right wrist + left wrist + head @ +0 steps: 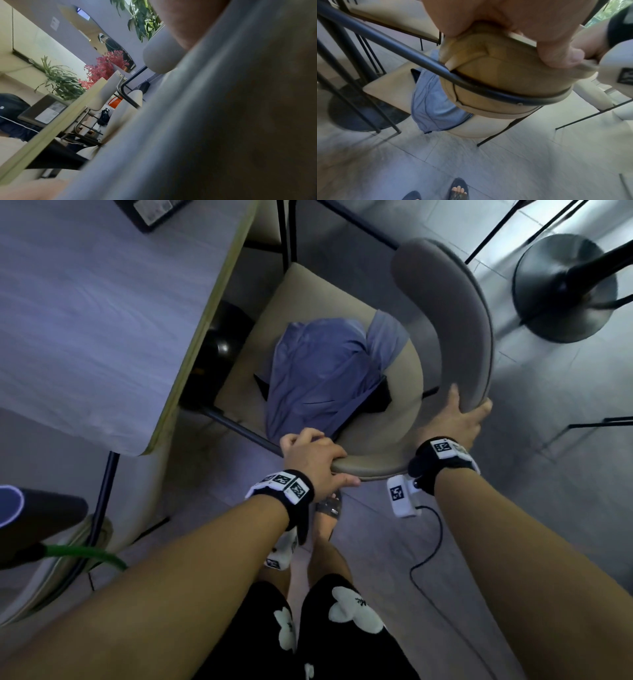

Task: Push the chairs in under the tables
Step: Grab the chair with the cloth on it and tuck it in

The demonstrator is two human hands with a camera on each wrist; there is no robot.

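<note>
The grey wood-grain table (85, 313) w/ its pale edge band runs along my left; the beige padded chair w/ curved grey backrest and thin black metal frame (346, 302) stands beside it, angled, seat mostly out in the open, only the far corner near the table edge. So the step in hand, as I judge it: I've got hold of this chair, and the push under is barely begun or not begun.

A crumpled blue-grey garment (318, 371) lies on the seat, its hem hanging over the front edge.

My left hand (313, 455) grips the near rim of the seat, fingers curled over the top, thumb under. My right hand (457, 419) clamps the lower end of the grey backrest, thumb on the inner face, fingers wrapped behind.

Next move, I reckon: swing the chair so it squares up to the table edge, then shove it in. Needs care re the black table leg (102, 501) and round base underneath; chair legs could catch. The garment may slip off if I jerk.
</note>
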